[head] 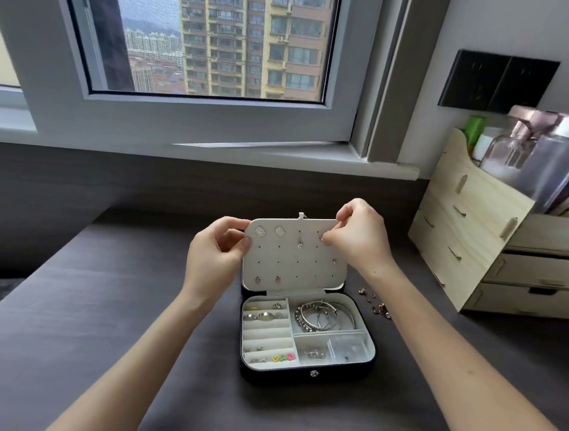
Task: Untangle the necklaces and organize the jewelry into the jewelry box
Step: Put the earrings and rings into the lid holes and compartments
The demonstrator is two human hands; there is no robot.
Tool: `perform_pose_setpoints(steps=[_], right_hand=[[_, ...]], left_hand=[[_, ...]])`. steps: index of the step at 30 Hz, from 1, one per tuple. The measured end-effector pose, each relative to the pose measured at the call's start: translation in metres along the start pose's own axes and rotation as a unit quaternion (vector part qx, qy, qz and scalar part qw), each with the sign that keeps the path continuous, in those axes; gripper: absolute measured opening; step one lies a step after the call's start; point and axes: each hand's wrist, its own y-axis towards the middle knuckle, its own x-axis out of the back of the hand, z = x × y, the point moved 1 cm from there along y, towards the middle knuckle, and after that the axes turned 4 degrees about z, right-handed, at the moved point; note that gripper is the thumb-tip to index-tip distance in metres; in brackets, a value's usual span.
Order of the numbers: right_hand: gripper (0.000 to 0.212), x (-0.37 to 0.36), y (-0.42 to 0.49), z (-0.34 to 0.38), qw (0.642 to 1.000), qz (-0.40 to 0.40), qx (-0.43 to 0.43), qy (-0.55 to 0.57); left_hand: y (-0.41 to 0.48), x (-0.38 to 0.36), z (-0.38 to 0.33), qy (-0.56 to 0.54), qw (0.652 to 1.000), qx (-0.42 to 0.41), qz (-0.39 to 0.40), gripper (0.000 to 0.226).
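Both hands at the earring panel of the open jewelry box [308, 368]

On the dark table [111, 299], the left hand [216, 252] pinches the upright panel [294, 266] by its left edge; the right hand [357, 233] pinches a small stud against its right side.

jewelry box [308, 371] open, bangles [322, 315] inside

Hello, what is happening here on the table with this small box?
A person is sorting jewelry into an open jewelry box on a dark table. The left hand steadies the white earring panel in the lid, while the right hand pinches at a hole near its right edge, apparently fixing an earring. Bangles and rings already lie in compartments. Some small loose earrings wait on the table beside the box.
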Motion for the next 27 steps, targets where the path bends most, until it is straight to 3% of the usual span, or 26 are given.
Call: perform_pose_setpoints(steps=[5,10,15,20,23,27], right_hand=[[0.026,0.015,0.002,0.018,0.993,0.094,0.013,-0.066],[0.028,0.025,0.004,0.032,0.980,0.137,0.025,-0.144],[0.029,0.034,0.011,0.035,0.976,0.173,0.054,-0.121],[0.031,0.046,-0.007,0.032,0.942,0.303,0.100,-0.106],[0.031,0.047,-0.010,0.024,0.940,0.268,0.122,-0.176],[0.030,0.046,-0.013,0.025,0.948,0.240,0.145,-0.153]], left_hand=[[0.000,0.001,0.000,-0.010,1.000,0.003,0.004,0.019],[0.001,0.002,0.000,0.001,1.000,0.001,-0.001,0.020],[0.001,0.003,0.000,0.007,1.000,0.005,0.001,0.019],[0.001,0.003,0.001,0.015,1.000,-0.001,0.002,0.016],[0.001,0.001,0.001,0.028,1.000,-0.004,-0.002,0.015],[-0.002,-0.003,0.000,0.063,0.998,-0.020,-0.009,0.013]])
